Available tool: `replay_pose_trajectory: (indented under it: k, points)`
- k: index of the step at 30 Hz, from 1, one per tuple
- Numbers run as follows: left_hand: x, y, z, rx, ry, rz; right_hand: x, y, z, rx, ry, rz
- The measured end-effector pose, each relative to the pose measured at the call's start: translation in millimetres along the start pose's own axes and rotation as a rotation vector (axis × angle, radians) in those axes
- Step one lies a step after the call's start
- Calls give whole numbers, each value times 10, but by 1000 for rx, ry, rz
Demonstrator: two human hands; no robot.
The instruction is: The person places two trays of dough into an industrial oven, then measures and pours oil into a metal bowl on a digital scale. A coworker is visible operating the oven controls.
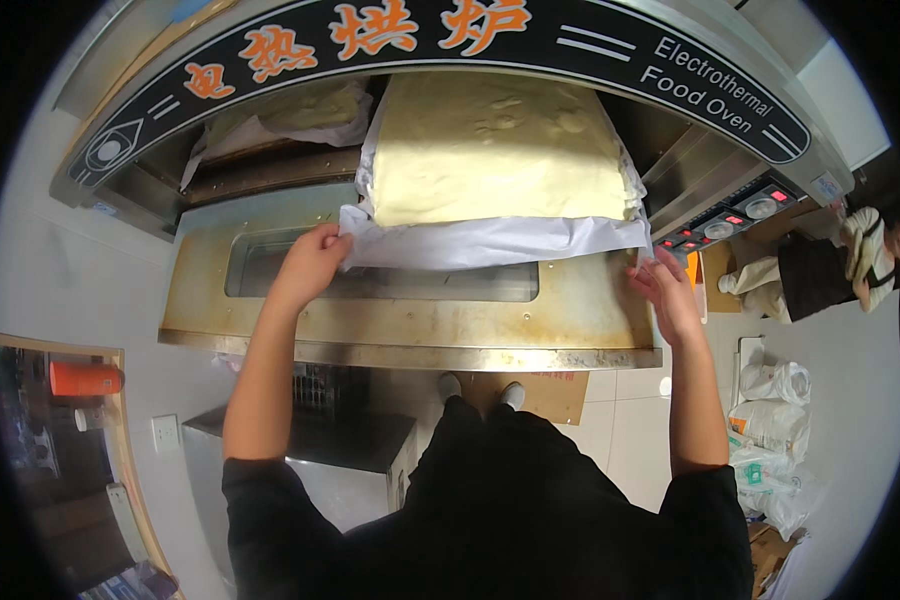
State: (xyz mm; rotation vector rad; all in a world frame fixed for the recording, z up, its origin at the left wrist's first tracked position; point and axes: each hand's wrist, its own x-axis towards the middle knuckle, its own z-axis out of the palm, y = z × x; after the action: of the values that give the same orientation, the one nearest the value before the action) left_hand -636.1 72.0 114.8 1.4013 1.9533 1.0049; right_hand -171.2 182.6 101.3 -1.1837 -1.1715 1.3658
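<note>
A wide slab of pale yellow batter or sponge (pixel 495 165) lies on white baking paper (pixel 487 244), partly inside the open oven. The paper's front edge hangs over the lowered oven door (pixel 412 319). My left hand (pixel 311 262) pinches the paper's front left corner between thumb and fingers. At the front right corner, my right hand (pixel 667 289) touches the paper with its fingertips, fingers somewhat spread; whether they grip it is not clear. Any tray beneath the slab is hidden.
A second paper-lined tray (pixel 270 146) sits deeper in the oven at left. Lit control knobs (pixel 718 229) line the oven's right side. A person in a dark apron (pixel 814 277) is at far right. Plastic bags (pixel 772 435) stand on the floor, and a metal cabinet (pixel 337 480) is below left.
</note>
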Motion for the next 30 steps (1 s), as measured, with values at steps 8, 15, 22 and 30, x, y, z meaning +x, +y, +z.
replay_pose_trajectory:
  k: [8, 15, 22, 30]
  points:
    - [167, 334, 253, -592, -39, -211, 121, -121, 318, 375, 3, 87]
    - [903, 328, 133, -696, 166, -176, 860, -216, 621, 524, 4, 77]
    - [616, 511, 405, -782, 20, -127, 914, -122, 1146, 512, -168, 235]
    - [1055, 691, 791, -1159, -47, -208, 1288, -286, 1752, 624, -42, 248]
